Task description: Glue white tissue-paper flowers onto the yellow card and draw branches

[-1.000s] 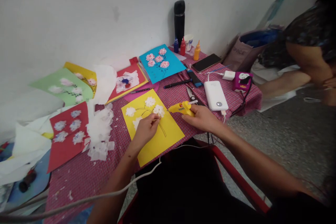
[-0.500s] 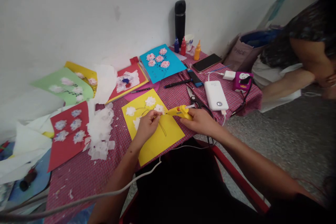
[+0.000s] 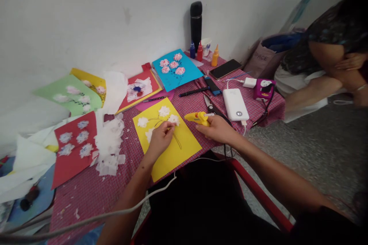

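My right hand (image 3: 216, 129) is wrapped round a yellow glue gun (image 3: 198, 118), its nozzle pointing left, just off the right edge of the yellow sheet (image 3: 172, 157). A glue stick pokes out of its back end. Over the sheet, my left hand (image 3: 161, 136) is closed in a pinch beside a white tissue-paper flower (image 3: 173, 120); what its fingertips hold is too small to make out. More white flowers (image 3: 164, 111) lie on the sheet around drawn dark stems (image 3: 177, 140).
Scissors (image 3: 211, 106), a white power bank (image 3: 235, 104) and a phone (image 3: 226, 69) lie to the right. Paint bottles (image 3: 199, 51) stand at the back. Tissue pieces (image 3: 109, 141) and a red flower sheet (image 3: 75, 147) are left. Another person's arm (image 3: 327, 55) is far right.
The glue gun has moved away from my left fingertips, slightly up and to the right. My left hand stays pinched in nearly the same place over the yellow sheet.
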The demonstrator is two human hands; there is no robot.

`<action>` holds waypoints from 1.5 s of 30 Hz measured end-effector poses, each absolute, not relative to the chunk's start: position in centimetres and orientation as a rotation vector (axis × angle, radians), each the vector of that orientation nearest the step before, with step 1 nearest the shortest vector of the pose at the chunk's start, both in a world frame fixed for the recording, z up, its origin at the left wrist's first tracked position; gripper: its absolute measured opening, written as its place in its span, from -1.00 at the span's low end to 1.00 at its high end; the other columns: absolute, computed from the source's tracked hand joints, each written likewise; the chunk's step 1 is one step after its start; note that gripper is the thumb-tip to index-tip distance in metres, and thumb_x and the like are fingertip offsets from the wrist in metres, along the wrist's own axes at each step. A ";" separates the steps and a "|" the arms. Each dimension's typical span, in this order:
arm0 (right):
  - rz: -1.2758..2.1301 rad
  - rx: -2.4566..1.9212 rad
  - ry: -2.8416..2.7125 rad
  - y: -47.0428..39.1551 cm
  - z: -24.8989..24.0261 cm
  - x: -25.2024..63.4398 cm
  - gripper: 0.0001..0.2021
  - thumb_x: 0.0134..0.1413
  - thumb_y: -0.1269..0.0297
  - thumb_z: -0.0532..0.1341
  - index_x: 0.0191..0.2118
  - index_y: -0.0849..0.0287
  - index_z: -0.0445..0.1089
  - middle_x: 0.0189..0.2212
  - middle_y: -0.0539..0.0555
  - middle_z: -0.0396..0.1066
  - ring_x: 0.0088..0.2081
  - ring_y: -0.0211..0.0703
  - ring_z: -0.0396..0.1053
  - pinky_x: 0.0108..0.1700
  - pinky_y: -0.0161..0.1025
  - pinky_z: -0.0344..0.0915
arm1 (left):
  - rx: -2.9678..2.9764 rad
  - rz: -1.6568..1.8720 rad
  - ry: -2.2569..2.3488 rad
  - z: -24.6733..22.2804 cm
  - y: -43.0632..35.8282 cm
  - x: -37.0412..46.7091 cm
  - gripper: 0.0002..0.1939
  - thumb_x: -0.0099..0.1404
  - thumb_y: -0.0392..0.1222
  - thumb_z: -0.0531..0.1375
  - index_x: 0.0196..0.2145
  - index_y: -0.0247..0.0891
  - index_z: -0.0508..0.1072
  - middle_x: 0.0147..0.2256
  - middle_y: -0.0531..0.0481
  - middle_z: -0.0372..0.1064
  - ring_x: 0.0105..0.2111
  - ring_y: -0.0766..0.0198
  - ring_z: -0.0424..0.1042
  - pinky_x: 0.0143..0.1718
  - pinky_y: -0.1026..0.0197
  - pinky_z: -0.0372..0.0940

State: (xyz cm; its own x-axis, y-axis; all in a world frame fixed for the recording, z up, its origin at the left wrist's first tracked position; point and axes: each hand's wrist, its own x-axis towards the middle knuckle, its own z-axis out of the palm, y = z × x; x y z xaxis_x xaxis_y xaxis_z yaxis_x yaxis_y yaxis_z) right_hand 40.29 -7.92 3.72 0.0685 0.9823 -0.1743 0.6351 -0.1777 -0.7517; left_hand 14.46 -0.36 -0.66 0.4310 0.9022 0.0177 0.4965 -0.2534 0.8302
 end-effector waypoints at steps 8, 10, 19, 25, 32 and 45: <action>1.240 -1.712 -1.520 -6.0 3.5 39.6 -0.72 0.26 0.05 0.21 -0.32 0.17 0.45 -0.52 0.05 0.51 -0.56 -0.17 0.45 -0.50 -0.30 0.27 | 1.914 0.653 1.214 -0.5 -0.7 14.6 -0.86 0.44 -0.09 0.16 -0.16 -0.17 0.46 0.02 -0.06 0.59 -0.30 0.25 0.56 -0.32 0.22 0.42; 1.262 -1.698 -1.527 -5.6 3.5 39.5 -0.72 0.26 0.04 0.21 -0.31 0.16 0.43 -0.51 0.05 0.52 -0.57 -0.16 0.46 -0.51 -0.29 0.29 | 1.916 0.664 1.214 -0.2 -0.8 14.5 -0.86 0.45 -0.09 0.16 -0.14 -0.15 0.47 0.01 -0.06 0.60 -0.25 0.23 0.57 -0.27 0.20 0.44; 1.226 -1.680 -1.337 -6.5 3.3 41.0 -0.77 0.24 0.09 0.21 -0.21 0.17 0.43 -0.57 0.00 0.45 -0.60 -0.17 0.40 -0.54 -0.29 0.27 | 2.260 0.459 0.962 2.6 1.6 16.3 -0.89 0.46 -0.17 0.12 -0.16 -0.13 0.46 0.03 -0.05 0.56 -0.03 0.14 0.57 0.01 0.07 0.44; 1.226 -1.677 -1.368 -6.5 2.7 41.1 -0.76 0.24 0.12 0.20 -0.16 0.17 0.47 -0.62 -0.03 0.40 -0.60 -0.16 0.40 -0.54 -0.29 0.24 | 2.495 0.257 0.931 1.9 2.9 15.5 -0.82 0.46 -0.25 0.05 -0.10 -0.11 0.44 -0.02 -0.06 0.57 -0.01 0.09 0.55 0.05 0.04 0.40; 1.243 -1.700 -1.466 -5.6 3.6 39.6 -0.77 0.22 0.12 0.21 -0.34 0.16 0.45 -0.56 0.02 0.48 -0.57 -0.16 0.45 -0.50 -0.30 0.30 | 2.491 0.259 0.955 1.8 2.6 14.6 -0.81 0.46 -0.23 0.06 -0.10 -0.11 0.45 -0.05 -0.04 0.57 -0.06 0.11 0.56 0.02 0.10 0.40; 1.207 -1.743 -1.619 -5.3 4.0 39.1 -0.73 0.25 0.10 0.21 -0.40 0.16 0.42 -0.58 0.03 0.48 -0.54 -0.18 0.44 -0.49 -0.33 0.23 | 2.460 0.301 0.946 1.6 2.7 14.7 -0.83 0.45 -0.25 0.07 -0.12 -0.10 0.45 -0.08 -0.03 0.57 -0.08 0.12 0.56 -0.02 0.13 0.40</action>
State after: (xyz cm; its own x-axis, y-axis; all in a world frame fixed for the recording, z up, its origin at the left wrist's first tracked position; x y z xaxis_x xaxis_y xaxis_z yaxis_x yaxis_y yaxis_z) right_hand 39.15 -5.26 3.96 -0.0828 0.9559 -0.2818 0.5430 -0.1939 -0.8170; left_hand 14.66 2.67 1.55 0.7366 0.6757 0.0303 0.5692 -0.6434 0.5119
